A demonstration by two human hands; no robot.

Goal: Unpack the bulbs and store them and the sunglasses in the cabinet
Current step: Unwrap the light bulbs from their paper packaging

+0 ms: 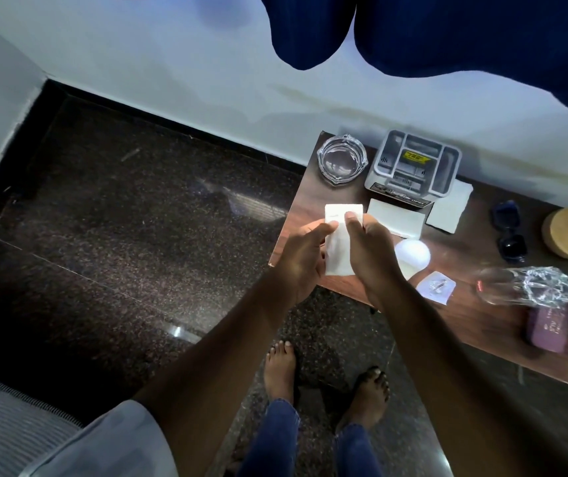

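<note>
Both my hands hold a small white bulb box (340, 246) upright over the left corner of the wooden table (461, 304). My left hand (301, 259) grips its left side and my right hand (368, 253) grips its right side, thumb near the top flap. A bare white bulb (413, 254) lies on the table just right of my right hand. Another flat white box (396, 216) lies behind it. Dark sunglasses (509, 232) rest folded toward the table's right side.
A glass ashtray (342, 158) and a grey organiser tray (413, 166) stand at the back of the table. A clear glass (523, 285), a purple case (549, 327), a lamp base (564, 232) and a small white packet (435, 287) occupy the right. Dark granite floor lies left.
</note>
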